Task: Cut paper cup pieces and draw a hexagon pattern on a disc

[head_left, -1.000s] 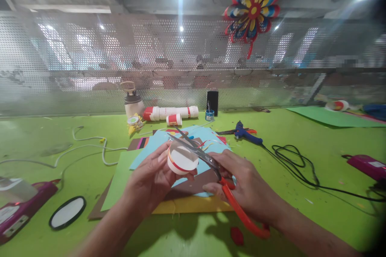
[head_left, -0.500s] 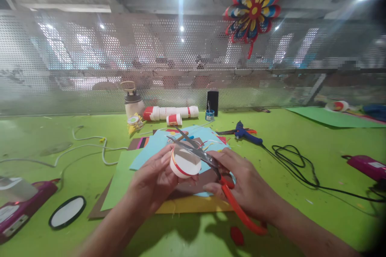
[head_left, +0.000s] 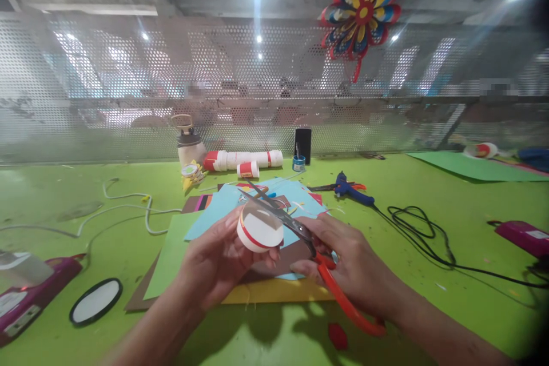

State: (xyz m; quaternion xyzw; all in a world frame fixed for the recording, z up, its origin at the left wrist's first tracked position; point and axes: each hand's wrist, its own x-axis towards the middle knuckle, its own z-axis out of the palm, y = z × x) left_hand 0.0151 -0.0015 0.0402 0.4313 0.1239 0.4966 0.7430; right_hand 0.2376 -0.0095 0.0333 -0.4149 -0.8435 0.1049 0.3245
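Observation:
My left hand (head_left: 214,257) is closed round a small white paper cup (head_left: 258,230) with a red band, held on its side above a stack of coloured paper sheets (head_left: 240,223). My right hand (head_left: 349,269) grips red-handled scissors (head_left: 300,240). Their blades are apart and reach across the cup's upper rim, pointing to the far left. Both hands hover over the green table (head_left: 429,274).
A blue glue gun (head_left: 349,190) and black cable (head_left: 424,234) lie to the right. A stack of white cups (head_left: 242,160), a tape roll (head_left: 189,171), a small jar (head_left: 298,163) and a black box (head_left: 302,144) stand behind. An oval mirror (head_left: 95,302) and pink devices (head_left: 30,297) sit at the left.
The cup has turned slightly in my left hand and the scissors have shifted a little along its rim. Nothing else on the table has moved.

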